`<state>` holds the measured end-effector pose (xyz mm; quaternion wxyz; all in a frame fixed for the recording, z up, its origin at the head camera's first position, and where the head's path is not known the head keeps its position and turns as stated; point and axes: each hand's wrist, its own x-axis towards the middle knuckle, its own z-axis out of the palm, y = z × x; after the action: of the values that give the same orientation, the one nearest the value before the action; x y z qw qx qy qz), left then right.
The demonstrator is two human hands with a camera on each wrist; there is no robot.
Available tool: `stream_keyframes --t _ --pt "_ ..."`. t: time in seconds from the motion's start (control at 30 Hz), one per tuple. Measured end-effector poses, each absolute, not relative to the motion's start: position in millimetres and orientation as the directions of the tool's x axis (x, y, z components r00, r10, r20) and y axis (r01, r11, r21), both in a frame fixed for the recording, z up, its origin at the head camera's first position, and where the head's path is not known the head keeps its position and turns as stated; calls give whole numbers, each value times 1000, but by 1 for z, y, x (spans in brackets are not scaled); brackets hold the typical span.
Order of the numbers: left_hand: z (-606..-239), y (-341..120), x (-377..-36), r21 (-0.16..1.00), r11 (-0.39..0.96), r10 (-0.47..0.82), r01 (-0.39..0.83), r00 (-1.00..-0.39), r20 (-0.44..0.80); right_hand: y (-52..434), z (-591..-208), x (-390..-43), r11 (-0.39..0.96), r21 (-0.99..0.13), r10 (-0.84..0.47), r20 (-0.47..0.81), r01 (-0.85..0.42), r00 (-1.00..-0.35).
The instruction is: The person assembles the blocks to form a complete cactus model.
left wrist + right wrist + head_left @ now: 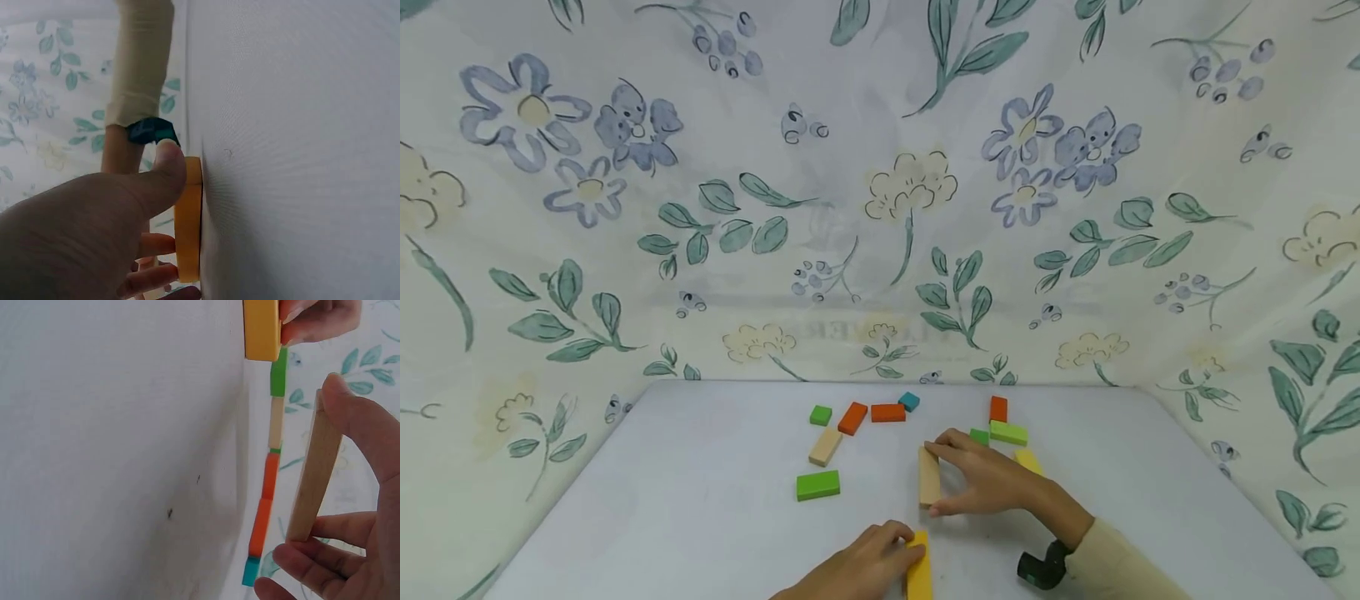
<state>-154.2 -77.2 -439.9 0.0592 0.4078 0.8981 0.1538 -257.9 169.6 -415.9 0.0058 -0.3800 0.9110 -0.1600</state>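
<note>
My left hand [868,562] holds a yellow block [919,579] at the near side of the white table. In the left wrist view, the thumb is on one end of that yellow block [189,231] and fingers touch it farther along; it lies at the table surface. My right hand [988,479] grips a plain wooden block [929,479] by its two ends, thumb at the near end and fingers at the far end. The right wrist view shows this wooden block [315,469] raised off the table, slightly tilted.
Left of my right hand lie a green block [817,485], a plain wooden block [825,447], a small green block [821,415], two orange blocks [853,418] and a blue block [909,402]. Behind it are orange [998,408], light green [1008,432], green [979,436] and yellow [1028,461] blocks. Floral cloth [865,333] stands behind.
</note>
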Motion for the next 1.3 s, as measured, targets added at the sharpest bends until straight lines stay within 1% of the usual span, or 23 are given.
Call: stream_keyframes --t 0.07,0.23,0.3,0.37,0.4,0.47,0.53,0.6,0.77,0.87,1.0,1.23,1.3 --pt "-439 -77 -153 305 618 758 725 -652 15 166 -416 -259 650 -307 -698 120 -695 -706" --pt "-443 -73 -153 201 567 796 798 -594 114 161 -425 -257 622 -322 -727 100 -713 -680" --pt "-445 -72 -151 155 562 797 812 -582 159 160 -429 -255 605 -311 -752 77 -733 -654" --pt "-447 -70 -147 136 574 787 807 -590 181 162 -434 -253 588 -311 -774 51 -747 -631" --pt "-448 -69 -145 138 584 779 800 -601 182 163 -435 -252 579 -311 -784 41 -753 -620" --pt "-446 -69 -140 180 621 749 763 -645 152 164 -436 -252 569 -311 -797 23 -762 -604" --pt "-445 -69 -138 237 640 724 731 -677 134 164 -436 -252 557 -309 -806 25 -771 -592" --pt "-443 -70 -136 283 651 710 705 -697 103 164 -436 -253 549 -303 -810 34 -779 -585" --pt "-444 -73 -138 271 622 737 734 -667 114 164 -437 -255 545 -305 -806 66 -781 -588" --pt "-446 -76 -137 222 587 769 779 -622 148 162 -439 -254 547 -309 -800 81 -778 -594" --pt "-447 -76 -134 183 560 789 808 -588 179 161 -442 -251 548 -309 -797 88 -777 -597" --pt "-443 -72 -137 201 611 756 766 -640 141 163 -442 -253 561 -305 -792 75 -770 -606" --pt "-443 -71 -138 194 606 760 772 -633 144 164 -441 -254 558 -302 -793 80 -773 -603"
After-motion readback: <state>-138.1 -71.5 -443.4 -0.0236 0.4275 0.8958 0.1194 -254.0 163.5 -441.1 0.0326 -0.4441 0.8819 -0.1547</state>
